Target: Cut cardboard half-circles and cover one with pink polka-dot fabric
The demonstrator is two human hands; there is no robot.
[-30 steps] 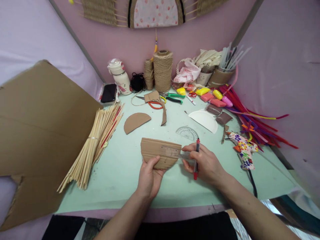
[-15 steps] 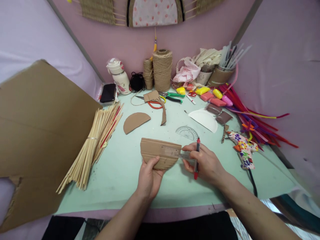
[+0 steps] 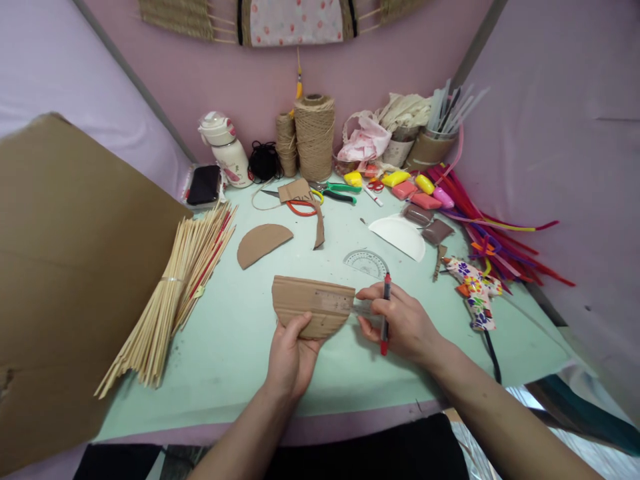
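Note:
My left hand (image 3: 294,353) grips a half-round piece of corrugated cardboard (image 3: 295,297) from below, thumb on its face. A clear ruler (image 3: 333,302) lies across the right part of that face. Its end sticks out past the cardboard's right edge, where my right hand (image 3: 400,319) pinches it. Tucked between the fingers of the same hand is a red-capped pen (image 3: 386,313), held nearly upright. Just beyond the hands, a clear protractor (image 3: 366,262) rests on the table. Another cardboard half-disc (image 3: 264,244) lies farther to the left.
A bundle of wooden sticks (image 3: 173,287) and a large cardboard sheet (image 3: 65,267) occupy the left. Orange-handled scissors (image 3: 301,209), pliers (image 3: 340,193) and twine spools (image 3: 314,137) are at the back. On the right are a white half-disc (image 3: 400,235), pipe cleaners (image 3: 475,213) and a flowered glue gun (image 3: 475,290).
The whole view has shifted slightly, so everything sits a bit farther left. Both hands keep their holds on the cardboard, ruler and pen, with little visible movement.

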